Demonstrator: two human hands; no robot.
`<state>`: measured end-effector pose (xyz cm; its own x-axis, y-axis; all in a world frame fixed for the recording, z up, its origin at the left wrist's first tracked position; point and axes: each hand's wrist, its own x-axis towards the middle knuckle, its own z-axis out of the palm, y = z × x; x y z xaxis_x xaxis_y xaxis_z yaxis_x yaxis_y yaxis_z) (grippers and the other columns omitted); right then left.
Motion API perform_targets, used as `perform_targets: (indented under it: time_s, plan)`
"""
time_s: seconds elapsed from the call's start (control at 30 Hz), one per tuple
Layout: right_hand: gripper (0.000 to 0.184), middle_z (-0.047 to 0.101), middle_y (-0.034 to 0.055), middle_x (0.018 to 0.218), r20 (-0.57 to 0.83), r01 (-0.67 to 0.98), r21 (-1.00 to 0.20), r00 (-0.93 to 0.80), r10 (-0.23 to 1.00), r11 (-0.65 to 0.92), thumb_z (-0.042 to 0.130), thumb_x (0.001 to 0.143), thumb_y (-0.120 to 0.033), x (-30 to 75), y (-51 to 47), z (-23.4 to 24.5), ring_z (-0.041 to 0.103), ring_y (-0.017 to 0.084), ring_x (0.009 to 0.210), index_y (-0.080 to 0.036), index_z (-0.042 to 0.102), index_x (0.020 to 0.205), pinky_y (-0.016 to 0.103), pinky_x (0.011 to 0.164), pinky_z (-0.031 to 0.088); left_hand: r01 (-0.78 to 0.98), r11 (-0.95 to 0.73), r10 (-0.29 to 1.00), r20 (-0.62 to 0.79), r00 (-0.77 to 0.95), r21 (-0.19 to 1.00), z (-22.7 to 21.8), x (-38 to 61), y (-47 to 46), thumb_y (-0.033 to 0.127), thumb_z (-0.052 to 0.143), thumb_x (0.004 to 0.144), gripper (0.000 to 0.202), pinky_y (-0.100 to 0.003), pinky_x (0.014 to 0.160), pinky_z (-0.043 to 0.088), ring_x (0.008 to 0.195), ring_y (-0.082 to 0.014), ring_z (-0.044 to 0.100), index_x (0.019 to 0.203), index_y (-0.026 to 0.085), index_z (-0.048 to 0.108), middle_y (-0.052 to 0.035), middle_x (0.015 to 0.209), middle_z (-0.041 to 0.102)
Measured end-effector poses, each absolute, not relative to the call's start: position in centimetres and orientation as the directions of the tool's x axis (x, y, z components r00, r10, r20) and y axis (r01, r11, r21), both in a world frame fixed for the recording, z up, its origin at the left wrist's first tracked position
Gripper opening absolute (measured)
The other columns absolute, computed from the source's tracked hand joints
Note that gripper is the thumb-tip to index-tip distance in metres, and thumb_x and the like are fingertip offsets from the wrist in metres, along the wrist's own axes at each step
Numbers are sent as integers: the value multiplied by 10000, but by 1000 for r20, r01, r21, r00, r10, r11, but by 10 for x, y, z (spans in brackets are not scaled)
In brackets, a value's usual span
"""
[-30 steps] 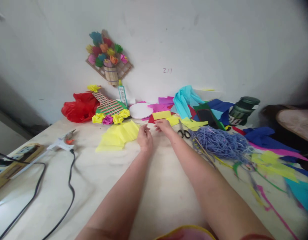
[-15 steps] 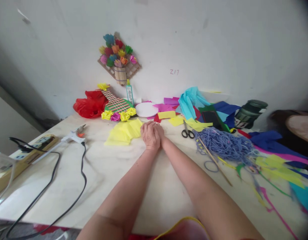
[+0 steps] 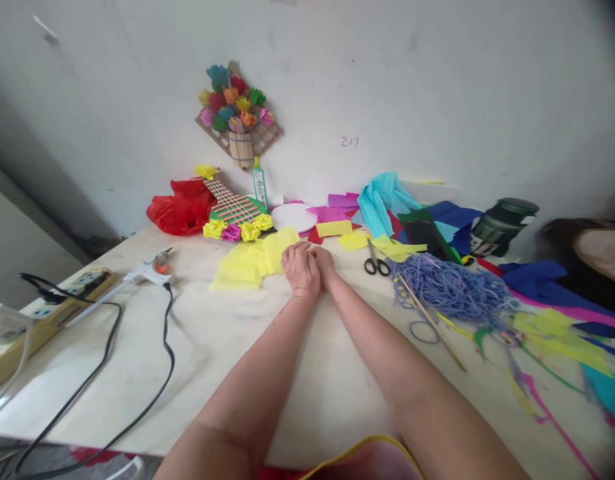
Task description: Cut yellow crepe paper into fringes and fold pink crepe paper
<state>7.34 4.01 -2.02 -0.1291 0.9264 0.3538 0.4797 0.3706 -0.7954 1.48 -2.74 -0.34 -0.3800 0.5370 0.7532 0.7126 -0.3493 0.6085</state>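
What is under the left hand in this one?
The yellow sheet shows beside the left hand; whether it runs underneath is covered. Anything between this hand and the right hand is also hidden.

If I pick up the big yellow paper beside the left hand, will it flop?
Probably: the yellow paper looks thin and creased, so it may droop. It probably won't roll, since it lies spread on the table.

Plain grey-white wall (image 3: 437,87) behind, small handwritten marks (image 3: 350,142) on it; pale table (image 3: 337,373) in front; grey floor (image 3: 50,457) below table's near left edge; soft light, dimmer at far left
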Motion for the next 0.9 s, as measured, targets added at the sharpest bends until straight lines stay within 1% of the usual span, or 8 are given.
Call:
perform_targets:
  time_s: [0.07, 0.17, 0.3, 0.4, 0.53, 0.63, 0.83, 0.9]
  plan:
    - [101, 582, 3, 565, 311, 505, -812, -52, 949, 293, 510, 646, -222, 82, 34, -18, 536, 148, 601, -185, 537, 556, 278, 631, 439, 715, -328, 526, 748, -404, 617, -5, 13, -25, 147, 430, 761, 241, -367, 916, 307, 995, -207, 471, 952, 178, 573, -74, 1008, 592]
    - [66, 587, -13, 576, 242, 433, -883, 85, 967, 183, 511, 607, -201, 94, 27, -16, 545, 140, 607, -185, 554, 559, 257, 617, 440, 716, -284, 533, 726, -435, 638, -4, 9, -20, 126, 456, 718, 259, -378, 933, 291, 995, -214, 479, 946, 177, 568, -78, 1017, 594]
    - [39, 542, -40, 494, 88, 135, -989, 158, 984, 67, 511, 575, -177, 101, 23, -15, 547, 126, 507, -185, 529, 541, 229, 491, 449, 713, -178, 557, 667, -494, 678, 7, -5, -18, 140, 478, 700, 255, -380, 948, 272, 1012, -224, 472, 933, 175, 575, -83, 1036, 591]
    - [59, 522, -50, 447, -13, -132, -991, 158, 987, 8, 510, 561, -136, 102, 21, -14, 557, 129, 444, -186, 484, 540, 221, 407, 450, 650, 25, 553, 531, -642, 760, 20, -26, -19, 161, 471, 710, 255, -390, 954, 260, 1043, -242, 455, 937, 171, 585, -96, 1017, 597]
    - [123, 494, -56, 386, -54, -273, -962, 159, 986, -9, 506, 538, -80, 105, 19, -13, 544, 128, 386, -185, 445, 517, 216, 359, 451, 452, 323, 483, 266, -834, 831, 29, -58, -22, 186, 492, 693, 306, -435, 947, 247, 1119, -278, 416, 985, 170, 579, -124, 1044, 590]
    - [139, 479, -63, 373, -58, -341, -940, 165, 985, 2, 511, 538, -80, 107, 17, -11, 552, 131, 386, -188, 428, 509, 215, 360, 462, 402, 450, 514, 137, -847, 797, 27, -75, -20, 233, 525, 671, 362, -464, 956, 220, 1180, -294, 368, 1026, 171, 556, -147, 1147, 548]
    - [136, 474, -64, 382, -55, -390, -921, 148, 987, 7, 526, 541, -101, 109, 14, -9, 580, 147, 424, -189, 424, 523, 210, 355, 459, 398, 590, 513, 54, -857, 703, 28, -109, -13, 313, 530, 655, 495, -488, 970, 194, 1258, -307, 241, 1126, 171, 480, -138, 1280, 454]
    - [135, 476, -64, 387, -51, -387, -922, 143, 988, 9, 533, 539, -108, 109, 14, -8, 581, 147, 425, -187, 425, 529, 207, 352, 453, 398, 635, 511, 26, -859, 662, 28, -120, -12, 341, 531, 650, 532, -473, 948, 240, 1223, -316, 292, 1144, 155, 461, -151, 1270, 458]
